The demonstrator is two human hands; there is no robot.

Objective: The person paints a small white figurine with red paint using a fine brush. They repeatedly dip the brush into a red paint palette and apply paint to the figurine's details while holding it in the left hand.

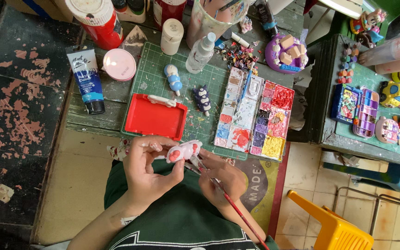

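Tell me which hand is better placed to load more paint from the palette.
The right hand, probably: it holds the red-handled brush and lies nearer the paint palette. The left hand is occupied gripping the small white and pink figurine.

tray (156, 115) on mat (150, 60) | palette (254, 113) right | tube (88, 78) left, probably off-mat

Just above the hands sits a red tray (155, 117) on a green mat (150, 66). Up and to their right lies a paint box (254, 114) full of colours. Far up on their left are a blue tube (88, 78) and a pink lid (119, 64). Low on their right stands a yellow chair (332, 224).
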